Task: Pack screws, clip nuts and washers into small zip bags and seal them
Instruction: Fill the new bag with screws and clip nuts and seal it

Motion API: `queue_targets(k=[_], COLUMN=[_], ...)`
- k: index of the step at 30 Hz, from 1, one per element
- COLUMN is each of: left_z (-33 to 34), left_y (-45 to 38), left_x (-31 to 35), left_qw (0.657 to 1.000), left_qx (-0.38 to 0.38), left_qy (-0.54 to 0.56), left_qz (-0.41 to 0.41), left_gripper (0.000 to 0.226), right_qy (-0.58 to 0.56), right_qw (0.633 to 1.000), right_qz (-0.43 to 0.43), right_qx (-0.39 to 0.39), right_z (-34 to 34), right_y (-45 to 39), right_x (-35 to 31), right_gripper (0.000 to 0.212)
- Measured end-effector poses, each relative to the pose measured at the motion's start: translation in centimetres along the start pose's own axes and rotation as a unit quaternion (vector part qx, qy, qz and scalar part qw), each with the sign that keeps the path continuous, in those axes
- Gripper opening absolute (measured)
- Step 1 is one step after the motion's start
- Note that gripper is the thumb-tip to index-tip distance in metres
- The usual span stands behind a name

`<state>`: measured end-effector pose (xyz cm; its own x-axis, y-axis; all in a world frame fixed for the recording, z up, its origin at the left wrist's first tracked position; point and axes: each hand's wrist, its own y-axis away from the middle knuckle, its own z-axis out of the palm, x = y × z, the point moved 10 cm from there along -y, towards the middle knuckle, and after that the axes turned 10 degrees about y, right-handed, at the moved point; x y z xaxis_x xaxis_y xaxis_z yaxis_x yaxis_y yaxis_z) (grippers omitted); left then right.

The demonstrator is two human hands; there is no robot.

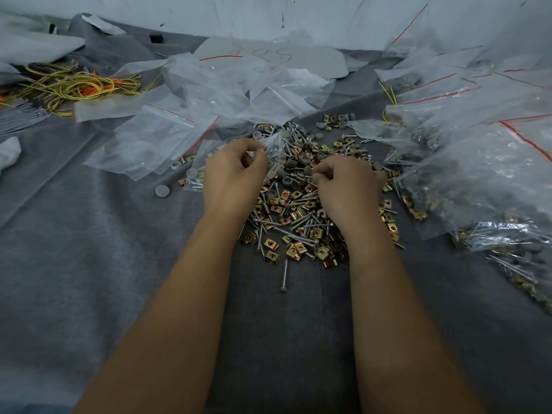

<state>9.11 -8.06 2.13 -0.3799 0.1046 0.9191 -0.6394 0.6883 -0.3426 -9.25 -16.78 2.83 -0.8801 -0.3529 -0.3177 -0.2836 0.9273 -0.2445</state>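
On a grey felt-covered surface (89,264), seen from the head camera, a person is sitting over a loose pile of screws (294,225), brass-coloured clip nuts (294,249) and grey washers (307,161). Their left hand (233,171) is pinching a small clear zip bag (270,150) at its mouth, just beside the pile. Their right hand (348,183) is curling its fingers into the hardware; what it is pinching is too small to tell. Empty bags (155,130) are lying to the left, filled bags (478,180) to the right. The bag film looks light, limp and slippery, best held at the rim; the parts look small, hard and easily scattered.
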Motion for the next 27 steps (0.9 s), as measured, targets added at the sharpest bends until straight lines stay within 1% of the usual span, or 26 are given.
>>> queue_targets(k=[7, 10, 13, 18, 19, 23, 25, 27], left_z=[0.1, 0.1, 0.1, 0.3, 0.3, 0.4, 0.5, 0.5], left_y=[0.0, 0.0, -0.1, 0.0, 0.0, 0.2, 0.3, 0.3], left_x=[-0.1, -0.2, -0.3, -0.1, 0.0, 0.5, 0.7, 0.7], left_qw=[1.0, 1.0, 1.0, 1.0, 1.0, 0.999, 0.999, 0.999], left_qx=[0.0, -0.003, -0.004, -0.009, -0.009, -0.016, -0.016, -0.014], left_qy=[-0.002, -0.003, 0.001, -0.008, -0.011, -0.025, -0.026, -0.019], left_qz=[-0.004, -0.003, -0.003, 0.005, 0.008, 0.022, 0.026, 0.028], left_gripper=[0.014, 0.012, 0.012, 0.012, 0.012, 0.011, 0.012, 0.016], right_qy=[-0.054, -0.075, -0.074, -0.064, -0.082, -0.23, -0.261, -0.267], right_qw=[0.998, 0.995, 0.992, 0.989, 0.987, 0.961, 0.952, 0.95], right_qz=[0.011, 0.0, -0.018, -0.043, -0.049, -0.087, -0.106, -0.122], right_qx=[0.041, 0.07, 0.104, 0.124, 0.13, 0.124, 0.121, 0.105], right_z=[-0.9, -1.4, -2.0, -2.6, -2.8, -3.5, -3.6, -3.2], right_y=[-0.1, 0.0, 0.1, 0.4, 0.4, 0.9, 1.1, 1.3], right_x=[0.3, 0.2, -0.1, -0.9, -1.1, -2.6, -3.4, -4.2], right_gripper=[0.017, 0.018, 0.017, 0.019, 0.019, 0.013, 0.01, 0.006])
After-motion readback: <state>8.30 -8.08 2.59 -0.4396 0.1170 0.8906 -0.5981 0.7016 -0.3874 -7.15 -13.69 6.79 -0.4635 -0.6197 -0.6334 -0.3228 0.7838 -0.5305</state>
